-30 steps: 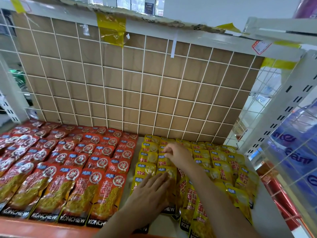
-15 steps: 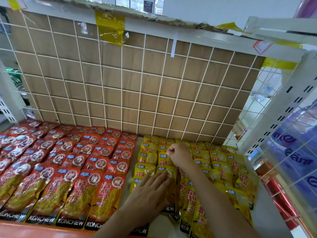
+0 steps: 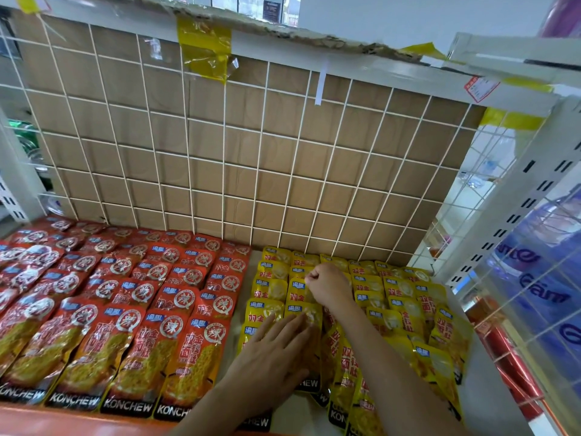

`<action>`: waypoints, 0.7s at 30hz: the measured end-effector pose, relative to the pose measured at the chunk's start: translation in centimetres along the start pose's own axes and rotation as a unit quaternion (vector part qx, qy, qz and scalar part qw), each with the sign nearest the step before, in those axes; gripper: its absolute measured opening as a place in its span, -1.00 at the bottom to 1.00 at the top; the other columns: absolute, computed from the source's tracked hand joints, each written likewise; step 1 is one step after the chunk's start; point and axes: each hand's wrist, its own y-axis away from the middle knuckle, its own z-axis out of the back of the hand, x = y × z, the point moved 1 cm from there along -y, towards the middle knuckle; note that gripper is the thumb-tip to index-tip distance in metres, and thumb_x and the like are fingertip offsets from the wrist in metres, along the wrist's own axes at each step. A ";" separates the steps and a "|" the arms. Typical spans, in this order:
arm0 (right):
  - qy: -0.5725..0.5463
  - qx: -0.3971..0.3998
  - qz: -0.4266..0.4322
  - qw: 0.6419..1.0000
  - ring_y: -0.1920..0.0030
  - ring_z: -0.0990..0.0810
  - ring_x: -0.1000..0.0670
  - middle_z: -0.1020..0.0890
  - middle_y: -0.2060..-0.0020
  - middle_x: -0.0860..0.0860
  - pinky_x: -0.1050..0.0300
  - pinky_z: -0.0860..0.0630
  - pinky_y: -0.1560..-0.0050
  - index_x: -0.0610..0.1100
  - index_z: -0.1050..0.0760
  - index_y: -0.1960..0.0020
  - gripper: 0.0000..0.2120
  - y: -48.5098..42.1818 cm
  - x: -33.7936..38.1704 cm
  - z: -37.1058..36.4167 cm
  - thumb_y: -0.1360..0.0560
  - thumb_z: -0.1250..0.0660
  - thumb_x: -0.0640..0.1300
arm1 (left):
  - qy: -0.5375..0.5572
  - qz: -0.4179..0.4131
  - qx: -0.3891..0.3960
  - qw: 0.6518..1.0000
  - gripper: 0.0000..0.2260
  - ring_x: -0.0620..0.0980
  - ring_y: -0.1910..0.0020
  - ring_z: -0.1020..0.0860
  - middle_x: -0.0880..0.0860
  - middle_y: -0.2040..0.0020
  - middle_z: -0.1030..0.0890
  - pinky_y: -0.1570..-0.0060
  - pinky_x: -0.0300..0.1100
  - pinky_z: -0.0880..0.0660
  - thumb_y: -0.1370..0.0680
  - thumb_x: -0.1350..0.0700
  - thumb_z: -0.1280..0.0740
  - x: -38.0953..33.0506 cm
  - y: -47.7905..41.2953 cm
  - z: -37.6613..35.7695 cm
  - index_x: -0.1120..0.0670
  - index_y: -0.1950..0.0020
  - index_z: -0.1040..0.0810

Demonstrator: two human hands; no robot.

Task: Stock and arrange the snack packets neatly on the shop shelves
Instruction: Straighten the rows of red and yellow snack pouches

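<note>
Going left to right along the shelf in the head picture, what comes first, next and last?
First red packets → yellow packets → white post → blue packs.

Left hand (image 3: pixel 273 363): flat, palm down, fingers straight, pointing forward and to the right. Right hand (image 3: pixel 327 286): farther forward, fingers curled into a fist, back of hand up. Both forearms bare.

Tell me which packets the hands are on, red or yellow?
The yellow packets, the pile on the right: the left hand and right hand both lie on them. Nobody touches the red packets.
</note>
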 end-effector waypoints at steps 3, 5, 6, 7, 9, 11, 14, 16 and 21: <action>0.002 0.003 -0.001 1.000 0.13 -0.58 0.00 -0.64 0.15 -0.03 0.26 -0.34 0.26 -0.09 -0.36 0.42 -0.66 0.1 -0.1 0.1 -0.53 -0.23 -0.15 | 0.004 -0.007 -0.006 1.000 -0.47 -0.10 -0.27 -0.47 -0.05 -0.29 -0.51 -0.28 -0.08 -0.21 -0.46 -0.25 -0.10 0.0 0.1 -0.2 -0.03 -0.35 -0.37; 0.011 0.010 0.001 1.000 0.08 -0.60 0.01 -0.66 0.12 -0.02 0.27 -0.32 0.28 -0.13 -0.45 0.37 -0.71 0.1 -0.1 0.0 -0.53 -0.24 -0.14 | 0.002 -0.008 -0.006 1.000 -0.47 -0.11 -0.25 -0.49 -0.06 -0.29 -0.52 -0.32 -0.07 -0.24 -0.46 -0.26 -0.10 0.1 0.1 -0.3 -0.04 -0.33 -0.38; 0.012 0.012 0.002 1.000 0.09 -0.60 0.02 -0.66 0.11 -0.02 0.27 -0.32 0.26 -0.16 -0.51 0.31 -0.74 0.1 0.0 -0.1 -0.53 -0.24 -0.14 | 0.002 -0.009 -0.007 1.000 -0.48 -0.12 -0.25 -0.49 -0.06 -0.28 -0.52 -0.34 -0.06 -0.27 -0.46 -0.27 -0.09 0.1 0.0 -0.3 -0.05 -0.33 -0.39; 0.010 0.015 0.003 1.000 0.11 -0.59 0.04 -0.67 0.10 -0.01 0.26 -0.32 0.24 -0.21 -0.57 0.23 -0.76 0.0 0.0 -0.1 -0.53 -0.25 -0.13 | 0.002 -0.008 -0.005 1.000 -0.48 -0.12 -0.24 -0.50 -0.07 -0.28 -0.53 -0.32 -0.07 -0.32 -0.46 -0.27 -0.09 0.1 0.0 -0.3 -0.05 -0.33 -0.39; 0.007 0.020 0.010 1.000 0.13 -0.59 0.05 -0.67 0.09 -0.01 0.25 -0.35 0.23 -0.24 -0.62 0.11 -0.78 -0.2 0.0 0.0 -0.52 -0.26 -0.13 | 0.001 -0.006 -0.006 1.000 -0.48 -0.13 -0.23 -0.51 -0.08 -0.27 -0.54 -0.26 -0.05 -0.38 -0.46 -0.27 -0.08 0.1 0.0 -0.2 -0.05 -0.33 -0.37; 0.008 0.025 0.016 1.000 0.14 -0.59 0.05 -0.67 0.09 -0.02 0.25 -0.36 0.20 -0.24 -0.63 0.08 -0.80 -0.1 0.0 0.1 -0.52 -0.27 -0.14 | 0.000 -0.006 -0.013 1.000 -0.49 -0.12 -0.24 -0.50 -0.07 -0.27 -0.54 -0.32 -0.04 -0.30 -0.47 -0.26 -0.08 0.1 0.1 -0.1 -0.05 -0.34 -0.36; -0.002 0.024 0.022 0.999 0.14 -0.58 0.03 -0.67 0.11 -0.06 0.19 -0.45 0.15 -0.24 -0.62 0.09 -0.81 -0.3 -0.1 0.4 -0.51 -0.27 -0.17 | -0.003 -0.010 -0.019 1.000 -0.48 -0.10 -0.26 -0.50 -0.05 -0.29 -0.52 -0.26 -0.05 -0.22 -0.48 -0.25 -0.10 0.1 0.1 -0.2 -0.03 -0.35 -0.35; -0.009 0.023 0.027 0.999 0.09 -0.60 -0.02 -0.67 0.12 -0.09 0.13 -0.50 0.08 -0.27 -0.61 0.09 -0.81 -0.5 -0.1 0.7 -0.50 -0.26 -0.18 | -0.004 -0.007 -0.021 1.000 -0.48 -0.10 -0.26 -0.49 -0.05 -0.30 -0.52 -0.28 -0.04 -0.24 -0.47 -0.25 -0.10 0.1 0.1 -0.3 -0.03 -0.36 -0.33; 0.015 0.049 0.037 0.998 0.17 -0.57 0.00 -0.67 0.12 -0.11 0.17 -0.46 0.13 -0.26 -0.63 0.09 -0.81 -0.7 0.1 0.7 -0.51 -0.28 -0.18 | -0.002 -0.001 -0.006 1.000 -0.49 -0.09 -0.28 -0.48 -0.05 -0.32 -0.50 -0.33 0.01 -0.28 -0.50 -0.26 -0.08 0.2 0.2 -0.4 -0.05 -0.37 -0.33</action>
